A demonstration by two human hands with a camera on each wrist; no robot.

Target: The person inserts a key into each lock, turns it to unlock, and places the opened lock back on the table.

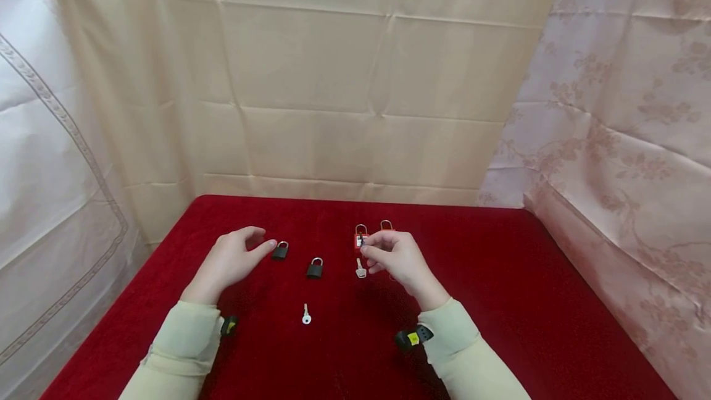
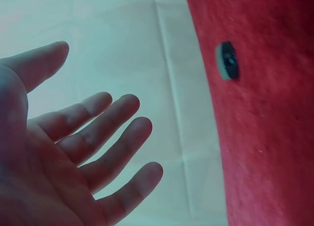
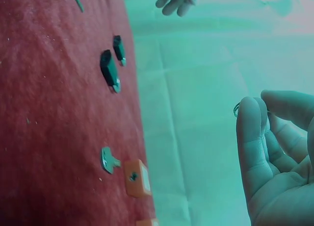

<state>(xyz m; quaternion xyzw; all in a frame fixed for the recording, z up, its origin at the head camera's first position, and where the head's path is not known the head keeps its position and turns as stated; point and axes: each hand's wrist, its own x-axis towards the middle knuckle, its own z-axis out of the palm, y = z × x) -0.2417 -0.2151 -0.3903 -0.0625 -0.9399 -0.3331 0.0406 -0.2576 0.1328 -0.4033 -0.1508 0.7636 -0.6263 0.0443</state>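
Pale-green cloth sleeve (image 1: 461,338) is closest. R hand (image 1: 401,259) pinches a thin metal ring (image 3: 236,110) (v. tiny) near boxy red padlock (image 1: 358,242). L hand (image 1: 229,262), loose, holds nothing by boxy black padlock (image 1: 279,253). Step: prob. placing ring; next needs steady pinch.

Soft, even light falls across a beige curtain (image 1: 311,79) and red tablecloth (image 1: 472,276) in the head view, with wide-angle stretch toward the edges. The left wrist view is dimmer and cool, the left hand (image 2: 59,172) shadowed, a padlock (image 2: 228,61) blurred; teal tints the right wrist view, paling to pinkish glare at upper right.
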